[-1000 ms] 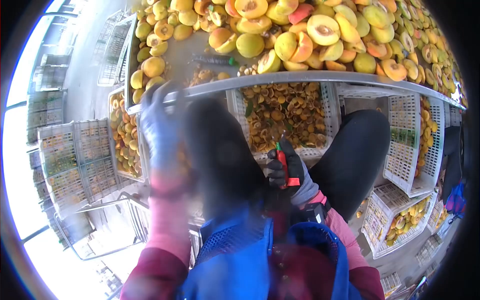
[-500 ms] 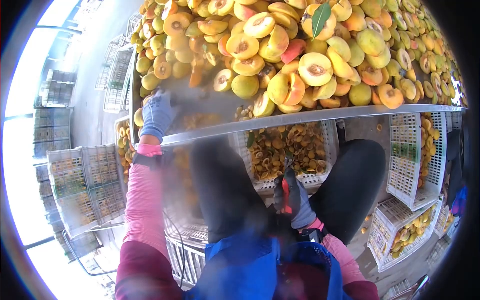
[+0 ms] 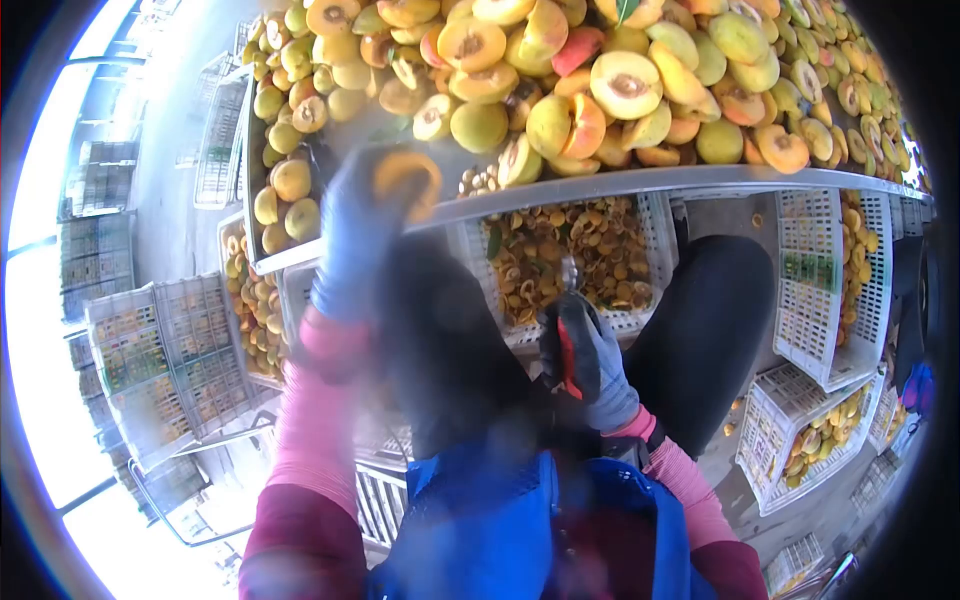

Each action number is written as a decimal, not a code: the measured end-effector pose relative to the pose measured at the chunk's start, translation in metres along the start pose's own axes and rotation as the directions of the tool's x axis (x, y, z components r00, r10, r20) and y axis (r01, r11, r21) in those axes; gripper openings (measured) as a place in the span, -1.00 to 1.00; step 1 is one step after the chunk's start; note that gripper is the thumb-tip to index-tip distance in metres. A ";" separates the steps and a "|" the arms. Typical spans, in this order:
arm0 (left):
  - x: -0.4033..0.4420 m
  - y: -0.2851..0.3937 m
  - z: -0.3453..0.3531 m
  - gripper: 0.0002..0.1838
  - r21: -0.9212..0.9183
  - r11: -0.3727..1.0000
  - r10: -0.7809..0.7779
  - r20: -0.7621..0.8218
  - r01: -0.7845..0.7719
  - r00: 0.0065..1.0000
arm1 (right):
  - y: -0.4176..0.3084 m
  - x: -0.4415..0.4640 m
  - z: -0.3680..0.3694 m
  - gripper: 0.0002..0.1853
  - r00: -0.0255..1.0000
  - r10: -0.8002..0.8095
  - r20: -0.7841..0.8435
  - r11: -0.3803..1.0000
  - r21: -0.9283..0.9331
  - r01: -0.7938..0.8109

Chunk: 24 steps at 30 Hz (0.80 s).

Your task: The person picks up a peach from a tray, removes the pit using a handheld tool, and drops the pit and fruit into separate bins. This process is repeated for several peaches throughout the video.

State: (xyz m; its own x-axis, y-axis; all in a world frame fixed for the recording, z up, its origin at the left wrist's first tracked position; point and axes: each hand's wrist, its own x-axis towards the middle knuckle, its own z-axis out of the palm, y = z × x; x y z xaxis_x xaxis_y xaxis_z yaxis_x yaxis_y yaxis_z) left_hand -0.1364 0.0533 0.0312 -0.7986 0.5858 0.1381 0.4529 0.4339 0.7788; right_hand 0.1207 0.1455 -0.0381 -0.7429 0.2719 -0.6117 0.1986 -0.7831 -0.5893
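My left hand (image 3: 362, 220), in a light blue glove and smeared by motion, is closed on a peach half (image 3: 412, 180) at the near edge of the metal table (image 3: 600, 187). Past it lie many halved yellow peaches (image 3: 626, 84) in a heap. Between my knees, my right hand (image 3: 598, 375) in a grey-blue and black glove grips a red-handled hand tool (image 3: 568, 350). The tool's metal tip points away from me, towards a white crate of peach scraps (image 3: 570, 250) below the table edge. Its exact kind is hidden by my fingers.
White crates of peaches stand at the right (image 3: 806, 430) and under the table's left end (image 3: 250, 300). Stacked crates (image 3: 150, 360) fill the left side. A green leaf (image 3: 625, 10) lies on the heap. My dark-trousered legs flank the scrap crate.
My left hand has come back and right from the table's left corner, now carrying a peach half. The right hand has shifted slightly, still with the tool. The view has tilted a little.
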 end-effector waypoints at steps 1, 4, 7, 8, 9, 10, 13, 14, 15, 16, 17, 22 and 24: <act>-0.023 0.010 0.008 -0.70 0.013 1.000 0.013 0.006 -0.014 1.000 | -0.006 -0.002 0.008 -0.71 0.999 -0.038 0.020 0.999 -0.022 0.038; -0.080 0.027 0.042 -0.71 -0.251 0.965 -0.079 -0.003 0.076 0.997 | -0.033 -0.009 0.050 -0.71 0.990 -0.126 0.069 0.985 0.130 0.116; -0.103 0.050 0.046 -0.68 -0.050 0.993 0.110 0.002 -0.110 0.994 | -0.028 0.003 0.049 -0.66 0.964 -0.225 0.142 0.939 0.296 0.175; -0.108 0.051 0.048 -0.67 -0.058 0.994 0.091 0.004 -0.090 0.996 | -0.032 0.002 0.046 -0.66 0.963 -0.208 0.173 0.953 0.256 0.160; -0.113 0.051 0.050 -0.66 -0.066 0.995 0.071 0.006 -0.070 0.997 | -0.032 -0.001 0.044 -0.65 0.961 -0.187 0.203 0.966 0.217 0.142; -0.117 0.044 0.058 -0.65 -0.183 0.982 -0.039 0.011 0.041 0.999 | -0.027 -0.005 0.044 -0.67 0.957 -0.160 0.240 0.956 0.279 0.090; -0.126 0.055 0.060 -0.66 -0.368 0.902 -0.220 0.062 0.227 0.974 | -0.026 -0.012 0.044 -0.59 0.970 -0.121 0.211 0.968 0.243 0.068; -0.128 0.066 0.063 -0.59 -0.402 0.887 -0.234 0.038 0.229 0.971 | -0.025 -0.013 0.042 -0.62 0.965 -0.142 0.220 0.964 0.253 0.084; -0.130 0.066 0.065 -0.58 -0.446 0.859 -0.263 0.036 0.251 0.964 | -0.025 -0.014 0.037 -0.64 0.960 -0.162 0.228 0.960 0.263 0.099; -0.132 0.066 0.066 -0.58 -0.490 0.829 -0.292 0.034 0.270 0.956 | -0.022 -0.014 0.034 -0.66 0.955 -0.180 0.234 0.955 0.273 0.113; -0.135 0.066 0.067 -0.57 -0.533 0.796 -0.320 0.032 0.287 0.947 | -0.015 -0.013 0.032 -0.68 0.911 -0.365 0.190 0.926 -0.032 0.377; -0.139 0.018 0.070 -0.49 0.053 0.986 0.161 -0.023 -0.159 0.987 | -0.026 -0.040 0.036 -0.80 0.753 -0.605 0.259 0.409 -0.711 0.572; -0.140 0.026 0.069 -0.43 -0.187 0.982 0.008 0.025 -0.003 1.000 | -0.025 -0.041 0.033 -0.83 0.661 -0.669 0.340 0.157 -0.804 0.573</act>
State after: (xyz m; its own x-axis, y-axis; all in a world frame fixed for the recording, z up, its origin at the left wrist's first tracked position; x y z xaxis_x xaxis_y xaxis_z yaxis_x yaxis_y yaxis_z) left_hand 0.0146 0.0295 -0.0103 -0.7848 0.6062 0.1286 0.3732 0.2967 0.8790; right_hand 0.1248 0.1356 0.0189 -0.8411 0.5135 0.1699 0.1194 0.4826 -0.8676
